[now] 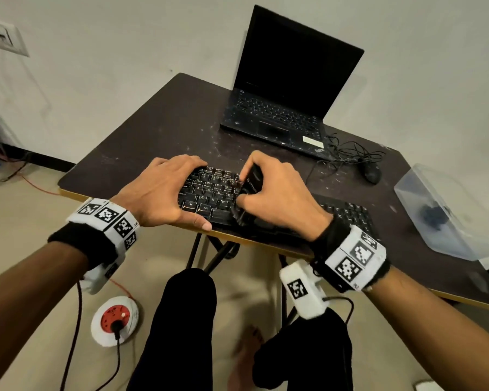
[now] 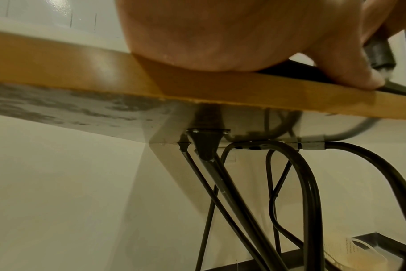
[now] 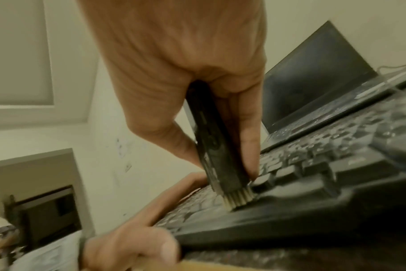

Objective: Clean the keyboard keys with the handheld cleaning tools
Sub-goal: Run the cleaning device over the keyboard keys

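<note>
A black keyboard [image 1: 212, 193] lies along the near edge of the dark table [image 1: 153, 128]. My left hand [image 1: 167, 190] grips its left end, fingers over the far edge and thumb [image 2: 350, 73] against the front edge. My right hand [image 1: 277, 190] holds a slim black brush [image 1: 251, 182] upright between thumb and fingers. In the right wrist view, the brush [image 3: 211, 139] has its pale bristles [image 3: 238, 199] pressed onto the keyboard [image 3: 313, 165] in the bottom row of keys. The right part of the keyboard is hidden under my right wrist.
An open black laptop [image 1: 288, 88] stands at the back of the table. A wired mouse [image 1: 370, 173] with a tangled cable lies to its right. A clear plastic box [image 1: 446, 210] sits at the right edge. On the floor is a red-and-white power reel [image 1: 115, 320].
</note>
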`<state>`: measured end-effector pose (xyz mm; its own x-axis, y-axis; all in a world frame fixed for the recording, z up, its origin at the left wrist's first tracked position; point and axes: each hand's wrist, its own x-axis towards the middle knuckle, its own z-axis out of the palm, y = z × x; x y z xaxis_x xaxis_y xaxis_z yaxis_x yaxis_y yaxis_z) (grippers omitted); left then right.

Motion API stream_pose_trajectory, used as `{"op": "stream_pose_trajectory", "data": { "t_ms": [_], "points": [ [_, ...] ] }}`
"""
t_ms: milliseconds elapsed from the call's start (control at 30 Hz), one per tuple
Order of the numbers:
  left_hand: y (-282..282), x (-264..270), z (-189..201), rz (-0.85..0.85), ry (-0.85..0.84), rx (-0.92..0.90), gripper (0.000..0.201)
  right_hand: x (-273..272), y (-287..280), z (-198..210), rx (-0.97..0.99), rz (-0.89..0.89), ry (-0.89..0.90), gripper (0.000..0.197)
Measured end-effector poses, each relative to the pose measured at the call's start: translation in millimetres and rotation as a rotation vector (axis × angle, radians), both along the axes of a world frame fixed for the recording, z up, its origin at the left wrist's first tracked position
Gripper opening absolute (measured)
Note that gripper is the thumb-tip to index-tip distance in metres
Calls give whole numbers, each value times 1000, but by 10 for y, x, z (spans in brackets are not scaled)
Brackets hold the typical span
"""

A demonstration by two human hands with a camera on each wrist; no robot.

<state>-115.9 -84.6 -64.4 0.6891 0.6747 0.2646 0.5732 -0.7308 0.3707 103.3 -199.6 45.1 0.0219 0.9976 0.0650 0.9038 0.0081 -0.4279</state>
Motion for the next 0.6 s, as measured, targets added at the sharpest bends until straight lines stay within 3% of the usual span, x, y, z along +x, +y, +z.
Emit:
{"op": "stream_pose_trajectory", "data": {
  "t_ms": [100, 200, 367, 500, 600],
  "points": [
    [8, -8, 6, 7, -4, -5, 131, 28, 24, -3, 50, -60, 24, 28],
    [-8, 13, 0, 5, 6, -4, 132, -52, -122, -57, 29, 47, 5, 30],
    [8, -1, 20, 8, -4, -13, 132, 163, 186, 48, 50, -108, 28, 28],
    [4, -4, -8, 2, -5, -10, 131, 117, 151, 10, -45, 34, -43, 26],
    [13, 1, 14, -4, -11, -6, 128, 235, 377, 73, 33, -116, -38, 25]
  ]
}}
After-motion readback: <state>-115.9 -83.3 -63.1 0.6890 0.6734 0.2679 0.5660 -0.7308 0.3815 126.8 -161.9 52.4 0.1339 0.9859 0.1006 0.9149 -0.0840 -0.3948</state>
